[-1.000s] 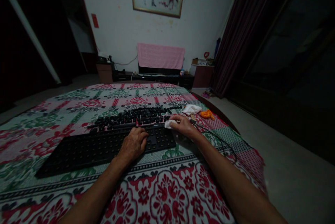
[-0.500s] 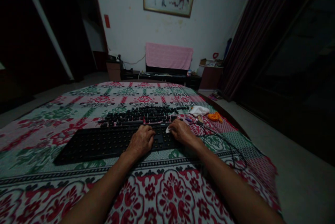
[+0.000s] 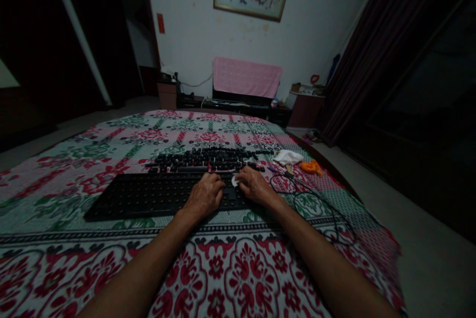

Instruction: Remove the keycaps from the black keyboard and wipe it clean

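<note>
- Because the keyboard base [image 3: 148, 194] lies crosswise before the person on the cloth-covered tabletop [image 3: 111, 162], its long axis runs left to right, the left end slightly nearer the body.
- Governing relation: the right hand [image 3: 255, 184] is at the right end of the base and is the nearer hand to that end. From its grip, most of the base extends to the left.
- Right grip: thumb and fingertips are drawn together on a white wad [image 3: 234, 181], positioned over the base's right part, near the far edge.
- Right-hand pose: palm down, fingers pointing forward and left; the right forearm [image 3: 320, 253] enters from the lower right.
- Left hand [image 3: 206, 194]: laid over the base, right of its middle, back of the hand upward and fingers bent. In the dim light the fingertips are obscured; whether this grip has hold of anything cannot be told.
- Left forearm [image 3: 152, 253]: enters from the lower left, angled forward and right.
- Adjacent items: loose keycaps [image 3: 197, 158] are spread beyond the base's far edge. A white cloth [image 3: 288, 157], an orange cloth [image 3: 311, 167] and a looped cable [image 3: 312, 190] lie to the right.
</note>
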A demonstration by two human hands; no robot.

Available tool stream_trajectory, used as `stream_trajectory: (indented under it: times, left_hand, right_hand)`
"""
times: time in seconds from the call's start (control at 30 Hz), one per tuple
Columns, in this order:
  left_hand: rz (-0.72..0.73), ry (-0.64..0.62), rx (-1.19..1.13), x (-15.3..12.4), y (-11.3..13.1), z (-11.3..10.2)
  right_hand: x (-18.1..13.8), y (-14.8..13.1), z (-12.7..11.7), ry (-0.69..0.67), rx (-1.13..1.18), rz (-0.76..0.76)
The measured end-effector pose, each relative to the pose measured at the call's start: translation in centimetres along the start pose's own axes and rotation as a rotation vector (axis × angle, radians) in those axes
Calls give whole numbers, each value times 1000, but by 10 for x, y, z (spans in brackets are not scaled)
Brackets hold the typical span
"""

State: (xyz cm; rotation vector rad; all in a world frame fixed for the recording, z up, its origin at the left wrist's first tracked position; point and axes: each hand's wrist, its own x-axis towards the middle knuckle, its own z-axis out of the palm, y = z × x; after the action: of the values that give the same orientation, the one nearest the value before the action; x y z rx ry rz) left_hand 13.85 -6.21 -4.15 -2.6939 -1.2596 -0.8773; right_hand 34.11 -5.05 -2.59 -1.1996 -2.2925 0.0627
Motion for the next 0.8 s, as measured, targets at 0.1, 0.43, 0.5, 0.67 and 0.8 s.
stream_trajectory:
  times: [0.1,0.43,0.5,0.67,0.8]
  left_hand:
    - [-4,3,-4,0,1,-1]
    - [-9,-3,4,1,2,-2]
    - [-11,-5,4,1,1,-1]
    - [-15,-14,2,1,2,-2]
    - [-13,-20,15,1,3,-3]
  right_hand:
    - [-5,5,-6,38,-66,79]
    - [-1,-1,2,25,-17,-62]
    - [-2,-3,1,10,-70,-1]
    - [-9,5,-6,80,-108,105]
    - [-6,7,-2,98,-52,-12]
